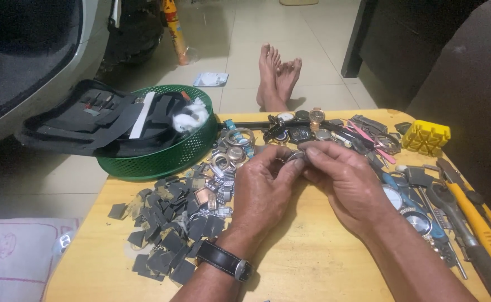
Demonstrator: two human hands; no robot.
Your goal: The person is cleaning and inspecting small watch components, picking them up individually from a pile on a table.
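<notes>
both hands are meeting over the yellow wooden counter (312, 263), left hand (262, 187) and right hand (343, 179) pinching a small silvery metal watch part (294, 157) between narrow fingers (290, 168). just left of the fingers a pile of dark grey square pieces (167, 235) is sitting, and wristwatches (298, 128) are lying just beyond them.

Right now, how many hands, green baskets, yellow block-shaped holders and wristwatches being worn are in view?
Hands: 2, left hand and right hand
Green basket: 1
Yellow holder: 1
Worn wristwatch: 1, on the left wrist
Total: 5
</notes>
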